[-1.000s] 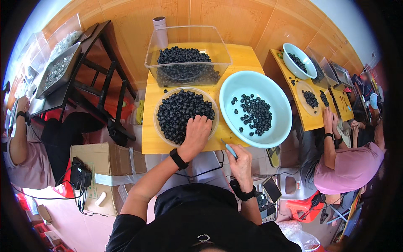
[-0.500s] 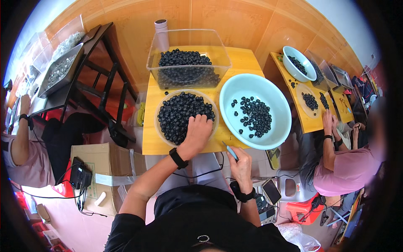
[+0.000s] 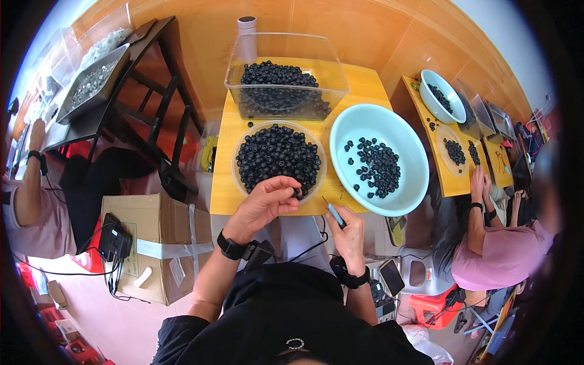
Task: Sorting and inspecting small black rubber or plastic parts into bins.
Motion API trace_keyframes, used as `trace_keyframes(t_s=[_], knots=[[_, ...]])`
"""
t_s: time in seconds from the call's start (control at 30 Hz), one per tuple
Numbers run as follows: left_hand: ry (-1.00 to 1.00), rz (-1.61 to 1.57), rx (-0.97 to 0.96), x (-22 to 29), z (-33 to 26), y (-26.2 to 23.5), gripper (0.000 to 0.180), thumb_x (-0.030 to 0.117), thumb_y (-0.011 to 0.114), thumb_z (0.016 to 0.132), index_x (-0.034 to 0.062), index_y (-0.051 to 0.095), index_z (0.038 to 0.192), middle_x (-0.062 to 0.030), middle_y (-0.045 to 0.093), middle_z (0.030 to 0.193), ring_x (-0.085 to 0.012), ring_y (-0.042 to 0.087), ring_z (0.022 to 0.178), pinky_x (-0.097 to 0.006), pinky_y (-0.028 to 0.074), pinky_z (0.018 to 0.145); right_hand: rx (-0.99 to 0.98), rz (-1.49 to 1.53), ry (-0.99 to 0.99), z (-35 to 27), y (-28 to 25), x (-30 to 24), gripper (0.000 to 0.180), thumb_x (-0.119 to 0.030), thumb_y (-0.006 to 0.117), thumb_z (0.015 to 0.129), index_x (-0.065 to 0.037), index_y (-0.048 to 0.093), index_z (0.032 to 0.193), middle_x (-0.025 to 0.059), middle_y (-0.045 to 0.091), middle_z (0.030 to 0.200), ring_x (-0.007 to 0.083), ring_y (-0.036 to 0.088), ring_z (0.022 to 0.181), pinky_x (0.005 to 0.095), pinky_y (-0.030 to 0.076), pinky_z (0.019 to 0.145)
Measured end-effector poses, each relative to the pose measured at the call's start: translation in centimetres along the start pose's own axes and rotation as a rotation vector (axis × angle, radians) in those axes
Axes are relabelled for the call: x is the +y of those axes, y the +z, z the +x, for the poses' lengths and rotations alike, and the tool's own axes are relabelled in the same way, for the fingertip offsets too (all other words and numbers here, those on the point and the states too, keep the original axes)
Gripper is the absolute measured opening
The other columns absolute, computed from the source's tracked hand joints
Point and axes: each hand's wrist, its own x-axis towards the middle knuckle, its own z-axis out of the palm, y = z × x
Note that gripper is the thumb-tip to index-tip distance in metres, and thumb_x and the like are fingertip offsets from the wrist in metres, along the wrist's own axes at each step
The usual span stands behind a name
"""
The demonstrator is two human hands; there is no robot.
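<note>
A person's left hand (image 3: pixel 266 204) curls over the near rim of a shallow round tray (image 3: pixel 242 182) heaped with small dark berries (image 3: pixel 277 155), thumb and fingertips pinched together at the edge of the pile, apparently closing on a single fruit, though the berry itself cannot be made out between them. The right hand (image 3: pixel 350 234), held just off the near edge of the yellow table (image 3: pixel 226 188), is closed around a slim blue-handled tool (image 3: pixel 333 213) whose point angles up toward the tray. Just beside the tray to the right sits a pale blue basin (image 3: pixel 413 158) holding a thin scatter of the same fruit, and behind both stands a clear plastic tub (image 3: pixel 286 67) loaded with more. The step in hand looks like picking one berry out of the heap; the next move would call for bringing fruit and tool tip together, then dropping the finished piece into the basin. A cardboard box (image 3: pixel 161 243) stands at the worker's left, and another person in pink (image 3: pixel 505 255) works at a neighbouring table (image 3: pixel 453 176) to the right.
</note>
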Motion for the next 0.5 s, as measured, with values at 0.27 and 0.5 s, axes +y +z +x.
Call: trace_keyframes(t_s=[0.27,0.5], knots=[[-0.018,-0.108,0.07,-2.4,-0.5,0.1,0.019,0.009,0.059,0.089,0.0024,0.058,0.107,-0.0072,0.063,0.096,-0.0112,0.063,0.078,-0.022,0.054,0.071,-0.018,0.181,-0.026,-0.2,0.2,0.1,0.022,-0.012,0.059,0.086,0.005,0.063,0.101,0.0163,0.064,0.082,0.0247,0.062,0.069,0.0325,0.046,0.062],[0.012,-0.129,0.112,-3.0,-1.1,0.4,0.023,0.006,0.059,0.088,0.002,0.057,0.111,-0.0054,0.062,0.096,-0.0108,0.063,0.08,-0.02,0.054,0.073,-0.015,0.137,0.001,-0.4,0.6,0.2,0.021,-0.013,0.061,0.086,0.004,0.064,0.099,0.0158,0.064,0.078,0.0234,0.062,0.066,0.0318,0.046,0.061]])
